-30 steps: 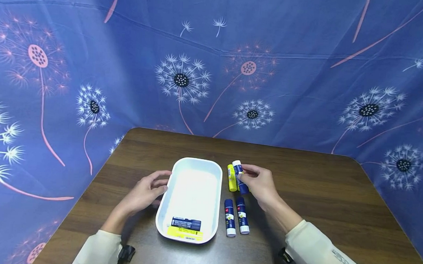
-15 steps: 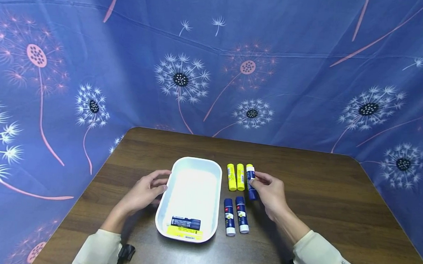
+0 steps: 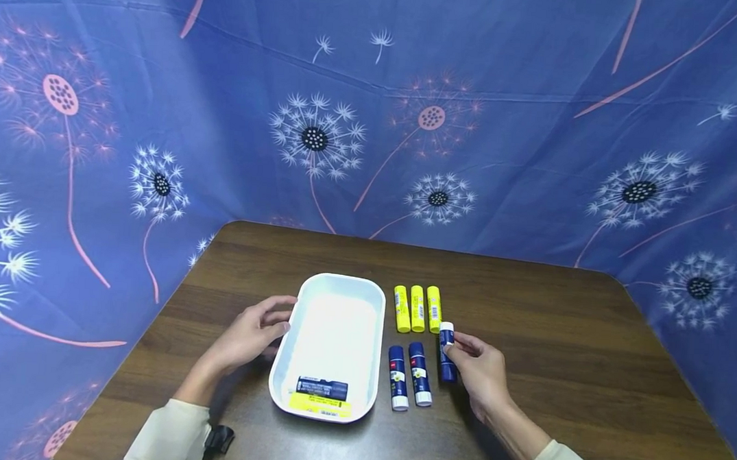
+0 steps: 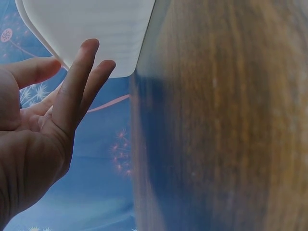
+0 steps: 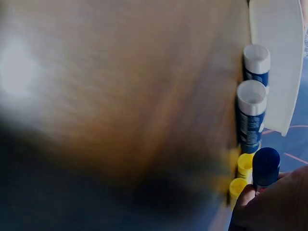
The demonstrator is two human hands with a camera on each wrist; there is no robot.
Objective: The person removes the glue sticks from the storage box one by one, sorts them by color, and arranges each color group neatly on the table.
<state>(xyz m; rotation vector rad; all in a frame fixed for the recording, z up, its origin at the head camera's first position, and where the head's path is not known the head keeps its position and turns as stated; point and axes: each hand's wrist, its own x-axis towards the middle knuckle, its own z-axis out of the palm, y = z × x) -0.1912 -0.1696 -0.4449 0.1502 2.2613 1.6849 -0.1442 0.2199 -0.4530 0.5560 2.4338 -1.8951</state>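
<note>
My right hand [image 3: 484, 378] pinches a dark blue glue stick [image 3: 446, 360] with a white end, thumb on one side and fingers behind. In the right wrist view its round blue end [image 5: 266, 166] faces the camera. To its left lie two more blue glue sticks, a nearer one [image 3: 420, 374] and an outer one [image 3: 398, 379]. Above them, three yellow glue sticks [image 3: 417, 308] lie in a row. My left hand [image 3: 248, 336] rests at the left side of the white tray [image 3: 339, 325], its fingers extended against the wall in the left wrist view.
Inside the tray, near its front end, lie a dark blue stick [image 3: 322, 388] and a yellow one [image 3: 319, 404]. The brown wooden table [image 3: 561, 334] extends to the right of the sticks. A blue dandelion-print cloth [image 3: 509, 126] hangs behind the table.
My right hand has carried the blue glue stick right and toward me, from over the yellow row to beside the blue pair. The yellow sticks are now uncovered. My left hand stays put.
</note>
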